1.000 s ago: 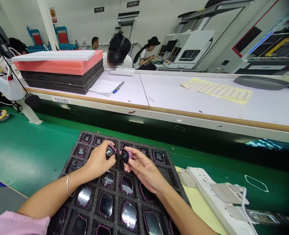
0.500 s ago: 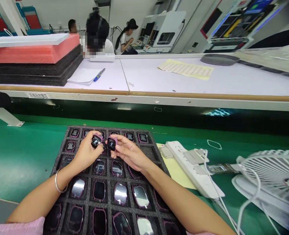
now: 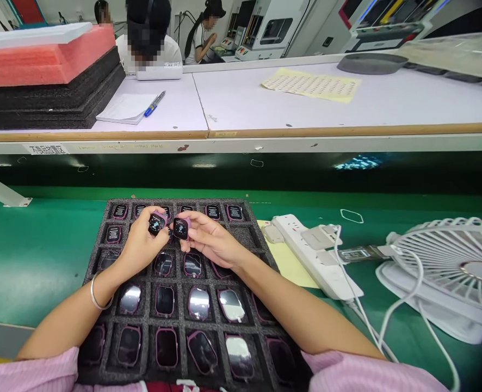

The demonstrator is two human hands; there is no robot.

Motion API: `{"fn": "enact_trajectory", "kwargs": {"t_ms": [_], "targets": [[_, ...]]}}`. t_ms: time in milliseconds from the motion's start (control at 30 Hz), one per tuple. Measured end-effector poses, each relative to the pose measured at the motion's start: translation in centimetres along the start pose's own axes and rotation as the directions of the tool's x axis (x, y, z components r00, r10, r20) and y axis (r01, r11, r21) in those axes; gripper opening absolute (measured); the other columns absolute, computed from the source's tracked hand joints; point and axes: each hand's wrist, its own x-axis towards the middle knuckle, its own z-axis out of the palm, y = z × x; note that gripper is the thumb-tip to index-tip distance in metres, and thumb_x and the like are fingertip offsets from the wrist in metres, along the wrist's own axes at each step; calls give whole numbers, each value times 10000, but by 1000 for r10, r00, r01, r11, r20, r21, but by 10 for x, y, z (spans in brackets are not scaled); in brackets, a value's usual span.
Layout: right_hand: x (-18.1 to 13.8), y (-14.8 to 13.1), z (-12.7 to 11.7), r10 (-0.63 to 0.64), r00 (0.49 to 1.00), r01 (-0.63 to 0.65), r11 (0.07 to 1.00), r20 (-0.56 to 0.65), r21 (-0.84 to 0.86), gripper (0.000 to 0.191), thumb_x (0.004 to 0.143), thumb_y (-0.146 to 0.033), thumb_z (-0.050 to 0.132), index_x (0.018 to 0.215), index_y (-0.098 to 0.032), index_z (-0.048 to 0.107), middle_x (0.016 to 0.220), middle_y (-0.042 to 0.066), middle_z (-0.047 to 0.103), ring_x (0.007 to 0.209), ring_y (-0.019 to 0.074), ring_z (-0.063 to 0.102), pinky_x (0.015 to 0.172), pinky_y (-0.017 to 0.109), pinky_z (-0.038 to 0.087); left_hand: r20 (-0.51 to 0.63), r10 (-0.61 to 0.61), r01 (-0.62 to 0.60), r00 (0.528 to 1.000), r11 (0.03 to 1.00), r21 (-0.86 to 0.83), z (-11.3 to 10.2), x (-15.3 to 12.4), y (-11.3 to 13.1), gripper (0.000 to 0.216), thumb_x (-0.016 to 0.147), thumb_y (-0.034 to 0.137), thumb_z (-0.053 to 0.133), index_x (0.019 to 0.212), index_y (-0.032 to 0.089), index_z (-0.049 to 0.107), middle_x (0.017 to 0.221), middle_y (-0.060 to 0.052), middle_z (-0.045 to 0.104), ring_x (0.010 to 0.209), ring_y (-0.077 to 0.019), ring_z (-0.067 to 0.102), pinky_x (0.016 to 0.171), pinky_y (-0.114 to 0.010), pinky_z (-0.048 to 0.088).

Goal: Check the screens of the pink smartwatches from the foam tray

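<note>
A smartwatch body with a purple case and lit screen is gripped in my left hand, its face turned up. Close beside it, my right hand pinches a second lit purple smartwatch body between thumb and fingers. Both are held above the far half of a dark grey foam tray. Several more watch bodies lie in the tray's compartments; those in the far row show lit text, such as one watch body, while nearer ones have dark or reflecting screens. My hands hide some compartments.
Right of the tray lie a white power strip with plugs and cables, a yellow sheet and a white fan. A raised shelf behind carries foam sheets, a pen and a label sheet. Other people sit beyond.
The view has tilted down a little, so the shelf and background sit higher in the picture. Both hands keep their watches, nearly unmoved over the tray.
</note>
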Motion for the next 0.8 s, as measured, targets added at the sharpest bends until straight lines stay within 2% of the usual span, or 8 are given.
{"fn": "enact_trajectory", "kwargs": {"t_ms": [233,433,600,800], "targets": [[2,6,-5,-53,993,51,998,109,28,361,859,-351,836,1168,-269,668,868,-25,652,718,118,673,715,259,538,-8,38,-38,999,998,44,0,1,0,345,793,249,568,1131,181,572,970,-45,656,800,-174,598,707,-288,478],[1,6,-4,-54,993,52,998,102,22,393,868,-368,829,1202,-266,648,873,-15,667,747,132,675,733,270,540,3,22,-22,1000,1000,19,0,0,2,367,794,263,587,1154,187,574,997,-44,654,757,-156,579,651,-267,457],[1,6,-3,-77,991,72,996,106,47,356,867,-349,834,1174,-279,669,872,-30,650,727,112,671,726,249,531,-27,39,-38,999,999,12,0,1,2,339,780,233,577,1116,188,582,950,-29,648,797,-157,592,719,-270,475],[2,4,-3,-76,992,72,997,99,39,381,874,-350,824,1202,-274,645,845,-23,655,732,123,661,722,258,528,-36,-41,40,999,999,-14,0,2,2,387,771,258,603,1152,191,580,942,-15,625,587,-107,467,543,-245,387]]}}
